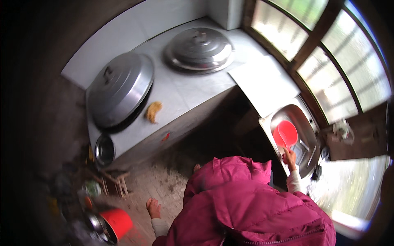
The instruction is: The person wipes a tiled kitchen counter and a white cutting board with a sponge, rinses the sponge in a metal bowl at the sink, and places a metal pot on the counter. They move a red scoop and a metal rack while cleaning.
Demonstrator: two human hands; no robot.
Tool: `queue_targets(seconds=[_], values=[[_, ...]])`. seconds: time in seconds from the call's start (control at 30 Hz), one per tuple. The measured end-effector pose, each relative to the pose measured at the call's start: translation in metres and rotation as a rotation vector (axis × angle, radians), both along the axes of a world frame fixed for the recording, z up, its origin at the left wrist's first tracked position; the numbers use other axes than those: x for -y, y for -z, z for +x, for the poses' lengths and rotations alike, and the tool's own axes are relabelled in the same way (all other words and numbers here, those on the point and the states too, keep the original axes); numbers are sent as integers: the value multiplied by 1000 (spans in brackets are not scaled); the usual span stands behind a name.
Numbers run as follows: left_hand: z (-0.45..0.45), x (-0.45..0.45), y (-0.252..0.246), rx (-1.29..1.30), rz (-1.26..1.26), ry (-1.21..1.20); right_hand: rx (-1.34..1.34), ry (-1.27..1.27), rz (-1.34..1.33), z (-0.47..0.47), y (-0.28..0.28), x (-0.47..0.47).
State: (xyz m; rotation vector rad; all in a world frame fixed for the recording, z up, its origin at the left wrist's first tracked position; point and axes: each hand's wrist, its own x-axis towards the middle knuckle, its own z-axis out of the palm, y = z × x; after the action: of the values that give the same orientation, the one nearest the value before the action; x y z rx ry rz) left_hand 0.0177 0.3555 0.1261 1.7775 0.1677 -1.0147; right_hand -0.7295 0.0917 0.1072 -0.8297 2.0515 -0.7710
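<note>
My right hand (289, 159) grips the handle of a red plastic dipper (285, 134), which is over the stainless steel sink (311, 130) at the right. Whether the dipper rests on the sink's bottom I cannot tell. A pale rectangular item (299, 153) lies in the basin beside it. Well away to the left, my left hand (153, 208) hangs over the floor with nothing visible in it, its fingers loosely bent.
Two large metal lids (121, 92) (200, 49) cover the tiled stove top (172, 89), with a yellowish scrubber-like clump (153, 112) between them and the edge. A metal bowl (105, 150), a small wooden stool (115, 183) and a red bucket (118, 224) are at the left.
</note>
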Motion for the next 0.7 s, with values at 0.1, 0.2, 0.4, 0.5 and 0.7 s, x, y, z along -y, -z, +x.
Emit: queue_targets(seconds=[0.1, 0.2, 0.4, 0.5, 0.7], values=[[-39, -85, 1, -3, 20, -205, -111, -138, -41, -21, 20, 0], [-94, -182, 13, -102, 33, -502, -459, -435, -85, -43, 32, 3], [-210, -308, 44, -198, 58, -906, -663, -907, 388, -72, 10, 52], [-247, -323, 53, -194, 43, -954, -956, -891, 453, -64, -18, 74], [-263, -327, 39, -205, -195, -922, -1005, -874, -163, 51, -38, 103]])
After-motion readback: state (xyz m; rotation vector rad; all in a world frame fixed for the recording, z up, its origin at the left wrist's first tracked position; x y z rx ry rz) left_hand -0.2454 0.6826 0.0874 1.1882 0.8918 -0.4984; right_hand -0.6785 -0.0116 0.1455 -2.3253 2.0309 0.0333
